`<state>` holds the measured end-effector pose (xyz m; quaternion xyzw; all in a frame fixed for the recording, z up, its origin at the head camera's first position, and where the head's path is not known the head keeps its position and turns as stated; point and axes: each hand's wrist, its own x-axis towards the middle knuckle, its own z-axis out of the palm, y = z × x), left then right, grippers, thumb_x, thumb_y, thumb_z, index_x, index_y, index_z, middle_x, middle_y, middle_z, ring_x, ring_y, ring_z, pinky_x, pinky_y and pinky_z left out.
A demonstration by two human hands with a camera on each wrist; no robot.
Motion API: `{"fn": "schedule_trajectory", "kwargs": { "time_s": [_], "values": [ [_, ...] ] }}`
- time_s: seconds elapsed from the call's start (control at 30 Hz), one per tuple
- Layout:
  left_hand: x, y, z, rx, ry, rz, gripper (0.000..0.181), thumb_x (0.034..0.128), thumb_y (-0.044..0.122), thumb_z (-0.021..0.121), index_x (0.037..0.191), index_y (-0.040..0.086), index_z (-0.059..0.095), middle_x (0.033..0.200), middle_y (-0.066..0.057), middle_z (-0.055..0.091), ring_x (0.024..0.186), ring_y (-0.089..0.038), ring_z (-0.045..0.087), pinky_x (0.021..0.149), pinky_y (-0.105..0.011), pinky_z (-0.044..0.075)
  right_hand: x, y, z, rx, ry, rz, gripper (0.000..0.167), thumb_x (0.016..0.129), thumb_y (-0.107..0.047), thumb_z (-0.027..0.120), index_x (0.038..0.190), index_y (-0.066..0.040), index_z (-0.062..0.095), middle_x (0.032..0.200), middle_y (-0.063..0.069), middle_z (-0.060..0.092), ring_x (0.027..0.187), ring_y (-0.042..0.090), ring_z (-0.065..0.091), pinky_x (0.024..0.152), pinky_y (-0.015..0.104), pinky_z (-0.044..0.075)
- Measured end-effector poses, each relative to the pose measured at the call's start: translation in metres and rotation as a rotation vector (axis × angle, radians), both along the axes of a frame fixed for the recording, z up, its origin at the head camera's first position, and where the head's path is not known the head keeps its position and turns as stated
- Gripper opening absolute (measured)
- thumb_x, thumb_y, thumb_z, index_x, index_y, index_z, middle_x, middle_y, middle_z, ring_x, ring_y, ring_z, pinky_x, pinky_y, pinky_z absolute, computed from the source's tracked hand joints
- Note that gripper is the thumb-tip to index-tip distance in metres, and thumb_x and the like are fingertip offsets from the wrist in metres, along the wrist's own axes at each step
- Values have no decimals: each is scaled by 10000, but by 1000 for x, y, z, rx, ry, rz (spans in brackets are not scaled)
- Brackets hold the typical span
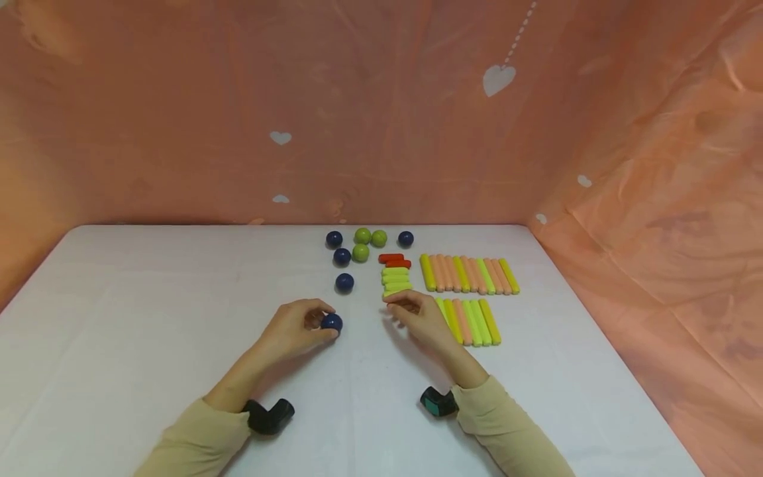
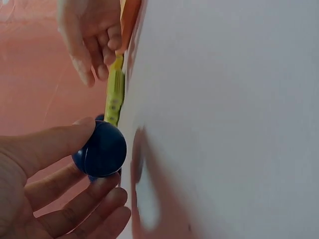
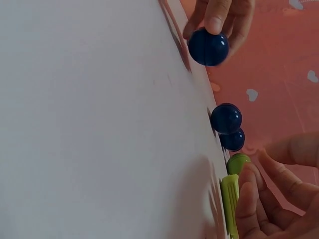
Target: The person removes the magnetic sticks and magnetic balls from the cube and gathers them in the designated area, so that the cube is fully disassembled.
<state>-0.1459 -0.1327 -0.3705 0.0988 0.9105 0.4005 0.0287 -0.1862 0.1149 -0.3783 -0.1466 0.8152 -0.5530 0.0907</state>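
My left hand [image 1: 293, 329] pinches a dark blue ball [image 1: 332, 322] between thumb and fingers. The left wrist view shows this ball [image 2: 105, 149] held just off the white tabletop, a shadow beside it. My right hand [image 1: 424, 322] hovers by a short stack of yellow-green sticks [image 1: 396, 279], its fingers loosely bent with nothing visible in them. In the right wrist view, the right fingers [image 3: 249, 199] overlap a green ball [image 3: 236, 163] and a yellow-green stick [image 3: 230, 201] behind them. Whether they touch the stick is unclear.
Beyond the left hand sit several blue balls [image 1: 344, 283] and three green balls [image 1: 360, 252]. Two red sticks [image 1: 391, 258] lie above the yellow-green ones. On the right are two rows of coloured sticks [image 1: 473, 273], the lower partly behind my right hand. An orange curtain [image 1: 381, 119] borders the table.
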Motion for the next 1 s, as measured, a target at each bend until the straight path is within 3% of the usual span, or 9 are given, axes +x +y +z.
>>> {"fn": "schedule_trajectory", "kwargs": {
  "time_s": [0.27,0.5,0.7,1.0],
  "values": [
    [1,12,-4,-25,-19,-3,296,793,171,781,1060,78,693,910,-44,670,911,-207,600,874,-426,501,0,1,-1,6,-22,-5,226,931,-52,584,1111,74,641,1018,250,660,782,261,622,664,226,523],
    [4,7,-3,-30,0,-32,386,785,193,787,1119,50,660,985,-80,679,947,-242,610,891,-447,493,1,-4,-1,-6,-22,25,230,932,-46,582,1120,78,632,1028,258,659,791,301,627,666,233,533],
    [12,-18,-1,-16,25,-30,439,776,209,791,1143,20,642,1050,-115,679,985,-286,619,899,-470,491,3,-21,-4,8,-45,126,272,927,-94,612,1158,50,620,1056,224,668,820,219,636,693,229,526],
    [26,-66,4,-48,18,46,408,805,191,764,1138,-8,637,1074,-160,680,1016,-347,622,899,-489,503,9,-51,-6,63,-73,236,339,881,-201,696,1175,-40,644,1048,121,694,841,99,616,711,213,495]
  ]
}}
